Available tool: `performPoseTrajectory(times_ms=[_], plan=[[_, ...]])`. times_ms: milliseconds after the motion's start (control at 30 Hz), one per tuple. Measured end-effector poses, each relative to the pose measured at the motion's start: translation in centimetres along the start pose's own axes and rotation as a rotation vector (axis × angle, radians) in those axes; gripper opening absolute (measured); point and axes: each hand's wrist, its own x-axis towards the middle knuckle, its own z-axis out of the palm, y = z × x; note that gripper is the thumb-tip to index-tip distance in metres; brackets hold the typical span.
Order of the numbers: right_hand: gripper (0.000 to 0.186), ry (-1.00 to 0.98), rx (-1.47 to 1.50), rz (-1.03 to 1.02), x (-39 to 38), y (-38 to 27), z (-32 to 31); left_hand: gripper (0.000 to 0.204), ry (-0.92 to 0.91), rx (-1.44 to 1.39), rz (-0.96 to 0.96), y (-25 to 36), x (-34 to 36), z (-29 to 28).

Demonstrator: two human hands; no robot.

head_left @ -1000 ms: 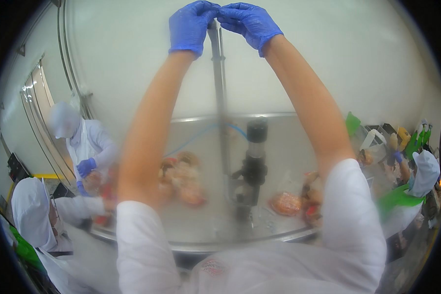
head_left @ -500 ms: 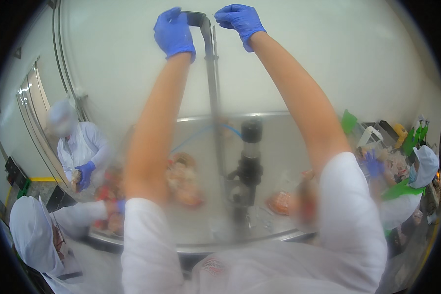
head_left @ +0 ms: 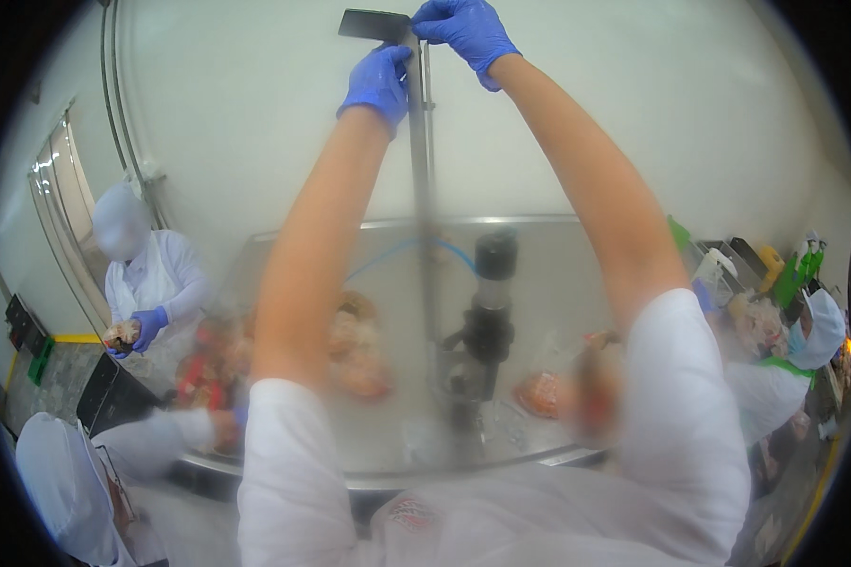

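Note:
Both my arms reach up to the top of a tall upright metal rod point(head_left: 424, 217) that rises from a machine on a steel table point(head_left: 539, 283). My left hand point(head_left: 380, 83), in a blue glove, grips the rod just below its top. My right hand point(head_left: 463, 28), also gloved, closes over the rod's upper end beside a dark flat plate point(head_left: 373, 25). Lower on the rod sits a black cylindrical machine head point(head_left: 490, 321).
Blurred packs of pale and reddish food point(head_left: 359, 350) lie on the table, another orange pack point(head_left: 539, 392) to the right. A person in white with blue gloves point(head_left: 147, 283) stands at left, another point(head_left: 66, 472) at lower left, a third point(head_left: 813, 331) at right.
My view has swung, so the rod and both hands now sit further right in the picture. The left hand has slid from the very top to just below it on the rod.

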Motion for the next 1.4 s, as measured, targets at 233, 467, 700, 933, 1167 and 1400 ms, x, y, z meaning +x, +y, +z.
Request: performPoseTrajectory(times_ms=[233, 467, 700, 933, 1167, 1400], plan=[[0.016, 0.076, -0.041, -0.121, -1.5, 0.8, 1.4, 0.026, 0.054, -0.178, -0.2, 2.0, -1.4, 2.0], [0.033, 0.142, 0.086, 0.091, -1.4, 0.6, -0.6, 0.046, 0.26, 0.163, -0.165, 2.8, -2.2, 5.6], [0.043, 0.112, -0.114, 0.124, 0.0, 1.4, -4.1, 0.045, 0.277, 0.07, -0.2, 3.5, -2.5, 9.9], [0.04, -0.018, 0.41, 0.489, 0.4, 2.5, -4.3, 0.033, 0.244, 0.029, -0.175, 2.5, -1.2, 8.0], [0.044, -0.039, 0.399, 0.437, -0.3, 2.6, -3.8, 0.028, 0.201, 0.067, -0.139, 2.5, -3.1, 7.7], [0.051, -0.009, 0.488, 0.487, -1.4, 2.0, -3.6, 0.029, 0.199, -0.018, -0.181, 2.0, -5.3, 8.3]])
